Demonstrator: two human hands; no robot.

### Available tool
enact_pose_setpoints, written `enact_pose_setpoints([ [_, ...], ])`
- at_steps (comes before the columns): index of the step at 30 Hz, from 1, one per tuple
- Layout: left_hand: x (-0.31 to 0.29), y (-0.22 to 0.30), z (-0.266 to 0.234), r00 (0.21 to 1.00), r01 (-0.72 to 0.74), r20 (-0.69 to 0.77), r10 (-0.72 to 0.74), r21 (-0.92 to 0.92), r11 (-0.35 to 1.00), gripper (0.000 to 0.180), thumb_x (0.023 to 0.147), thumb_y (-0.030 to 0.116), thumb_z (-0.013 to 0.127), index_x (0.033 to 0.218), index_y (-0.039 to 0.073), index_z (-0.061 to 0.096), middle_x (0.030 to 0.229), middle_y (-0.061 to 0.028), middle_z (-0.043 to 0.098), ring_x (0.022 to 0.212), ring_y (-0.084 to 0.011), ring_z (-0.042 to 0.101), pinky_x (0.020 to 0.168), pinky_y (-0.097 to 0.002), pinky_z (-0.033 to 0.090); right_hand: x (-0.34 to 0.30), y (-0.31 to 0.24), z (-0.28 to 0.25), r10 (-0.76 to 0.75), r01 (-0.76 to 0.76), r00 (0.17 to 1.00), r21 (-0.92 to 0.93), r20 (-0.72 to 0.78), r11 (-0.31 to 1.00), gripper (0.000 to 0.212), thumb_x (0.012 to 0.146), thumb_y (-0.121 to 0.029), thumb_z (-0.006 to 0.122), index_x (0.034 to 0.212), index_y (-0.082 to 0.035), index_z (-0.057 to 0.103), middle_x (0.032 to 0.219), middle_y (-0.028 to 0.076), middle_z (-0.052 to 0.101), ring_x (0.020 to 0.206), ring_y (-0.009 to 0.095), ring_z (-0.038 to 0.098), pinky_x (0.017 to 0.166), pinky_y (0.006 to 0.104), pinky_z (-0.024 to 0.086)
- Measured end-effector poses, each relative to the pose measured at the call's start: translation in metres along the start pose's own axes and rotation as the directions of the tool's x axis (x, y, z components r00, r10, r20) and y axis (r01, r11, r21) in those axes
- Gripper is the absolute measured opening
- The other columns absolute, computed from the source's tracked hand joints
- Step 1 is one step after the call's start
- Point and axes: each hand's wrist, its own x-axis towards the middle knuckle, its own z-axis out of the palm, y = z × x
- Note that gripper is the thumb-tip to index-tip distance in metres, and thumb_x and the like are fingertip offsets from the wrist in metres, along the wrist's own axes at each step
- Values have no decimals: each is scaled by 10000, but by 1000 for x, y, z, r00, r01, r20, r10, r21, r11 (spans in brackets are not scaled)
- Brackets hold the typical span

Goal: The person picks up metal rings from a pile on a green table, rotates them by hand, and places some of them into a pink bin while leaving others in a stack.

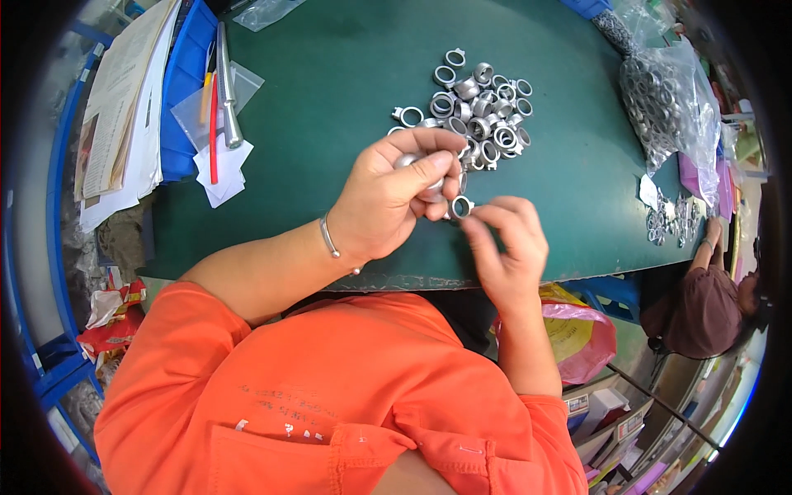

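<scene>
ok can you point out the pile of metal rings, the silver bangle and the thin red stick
Pile of metal rings [467, 88]: head view, on an upper-middle ring.
Silver bangle [328, 236]: head view, on its curved band.
Thin red stick [214, 132]: head view, about halfway along.

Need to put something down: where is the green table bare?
The green table is bare left of the ring pile, toward the white papers, and right of it, toward the bulging bag. It is crowded at the pile, by the left hand and right hand, and at the loose parts.
</scene>
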Motion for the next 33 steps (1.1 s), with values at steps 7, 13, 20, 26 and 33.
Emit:
enact_pose_setpoints([
  [7, -1, -6, 6, 985, 59, -172, -11, 275, 960, 70, 844, 61, 597, 888, 20, 562, 677, -39, 548, 521, -74, 497, 382, -174, 321, -4, 5, 2, 203, -205, 978, 292, 38, 934, 177, 664, 27, 709, 807, -16, 615, 912, 93, 576, 793, 195, 569, 674, 274, 470],
  [13, -7, -11, 8, 964, 266, -132, -232, 391, 881, 192, 891, 197, 558, 861, 8, 577, 694, -39, 554, 536, -75, 517, 388, -174, 332, -7, -1, -4, 170, -129, 984, 444, -54, 887, 181, 665, 16, 720, 812, 1, 614, 930, 118, 604, 829, 209, 589, 695, 282, 478],
  [20, -6, -10, 4, 950, 291, -16, -312, 407, 866, 177, 893, 184, 552, 861, 13, 588, 729, -40, 580, 541, -67, 513, 392, -169, 331, -3, -5, -6, -54, 67, 996, 200, -70, 977, 174, 670, 28, 719, 810, 1, 620, 956, 143, 580, 813, 221, 600, 699, 289, 500],
  [26, -7, -10, 5, 941, 311, 32, -338, 318, 896, 175, 892, 176, 549, 900, 8, 596, 744, -43, 591, 550, -59, 511, 391, -166, 333, -13, -3, 1, 181, -47, 974, 661, -135, 749, 327, 706, 95, 677, 973, 5, 510, 1046, 168, 532, 894, 224, 597, 764, 307, 516],
  [33, -8, -9, 5, 920, 350, 49, -388, 338, 873, 221, 913, 208, 517, 897, 2, 597, 735, -54, 588, 549, -68, 527, 387, -174, 355, -17, -1, -2, 249, -112, 964, 717, -88, 688, 332, 729, 89, 664, 1000, 20, 485, 1022, 180, 546, 890, 215, 587, 757, 301, 511],
])
